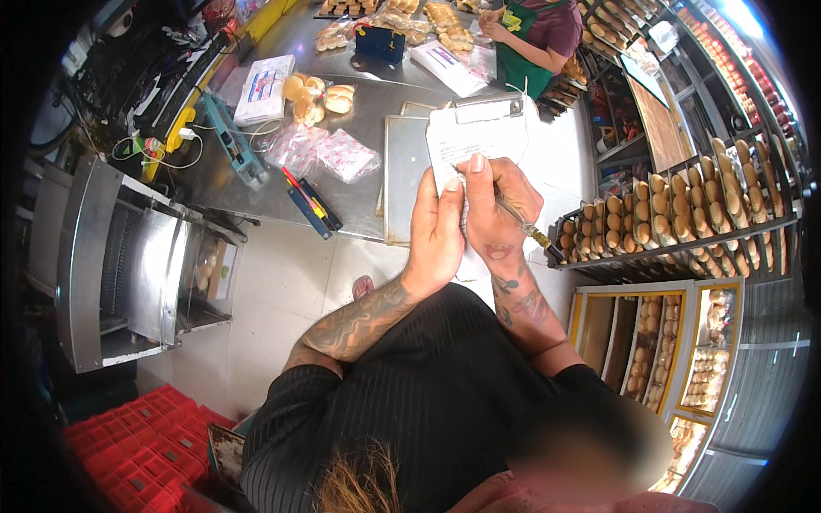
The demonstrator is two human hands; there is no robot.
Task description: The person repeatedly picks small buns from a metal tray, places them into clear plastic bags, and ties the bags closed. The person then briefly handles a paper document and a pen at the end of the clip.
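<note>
A clipboard with a metal clip is in front of my chest, and white printed paper is clamped to it. My left hand is closed along the left edge of the clipboard, thumb on the paper side. Over the paper, my right hand pinches a pen with a patterned upper end, which slants down to the right. The pen's tip is close to the sheet; whether it touches is hidden by my fingers. Much of the lower clipboard lies behind both hands.
A steel table holds bread buns, plastic bags, a blue sealer and a dark blue tape dispenser. Across it stands a person in a green apron. Bun racks are at right, red crates lower left.
</note>
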